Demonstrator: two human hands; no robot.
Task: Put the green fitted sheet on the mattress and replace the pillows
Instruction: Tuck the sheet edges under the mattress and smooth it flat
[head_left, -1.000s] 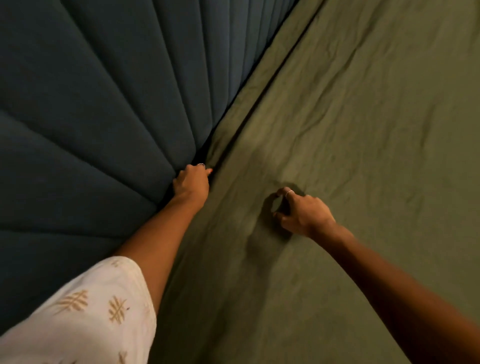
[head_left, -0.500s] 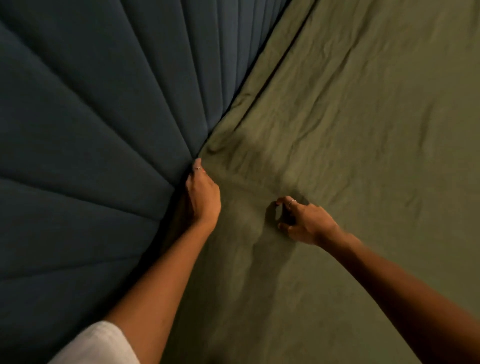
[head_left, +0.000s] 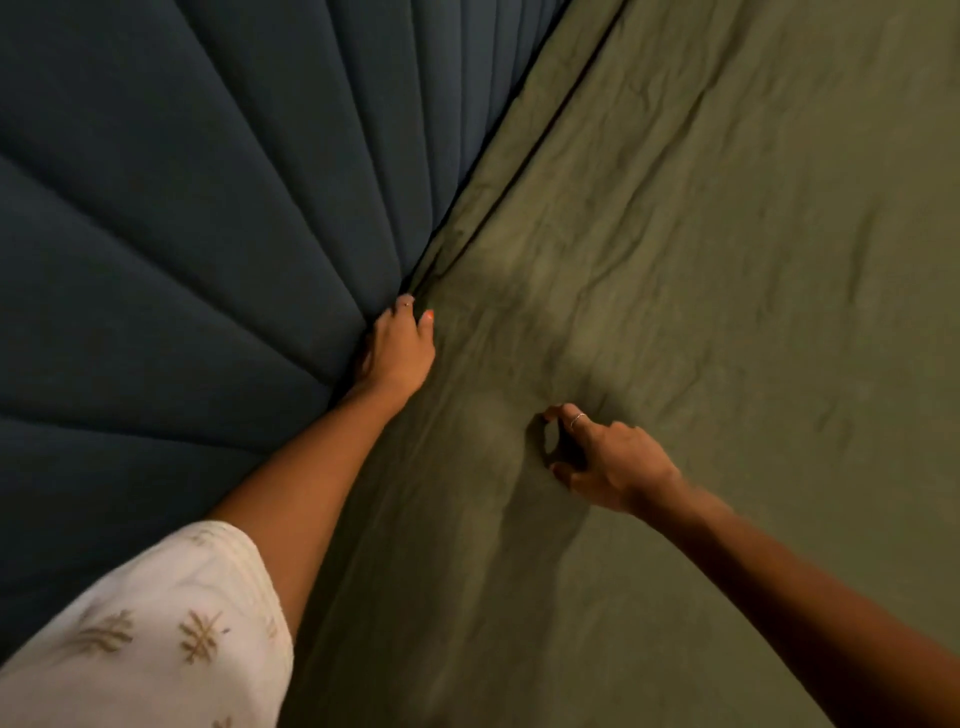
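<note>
Now | left hand (head_left: 397, 348) back at headboard (head_left: 208, 208) seam, centre frame, fingers tucking green fitted sheet (head_left: 701, 260) edge | right hand (head_left: 602, 457) pinches sheet lower centre | sheet covers mattress; pillows pending

Her left arm wears a short white sleeve (head_left: 150, 634) stitched with tan hash-like marks — the right arm is bare. Left hand (head_left: 397, 348): orange-painted nails. Right hand (head_left: 613, 460): a thin silver ring (head_left: 577, 420).

Left hand (head_left: 399, 349) fingertips lost in gap between headboard (head_left: 208, 234) and green fitted sheet (head_left: 727, 312); grip unreadable. Mattress fully covered. Right forearm cut off by frame edge.
</note>
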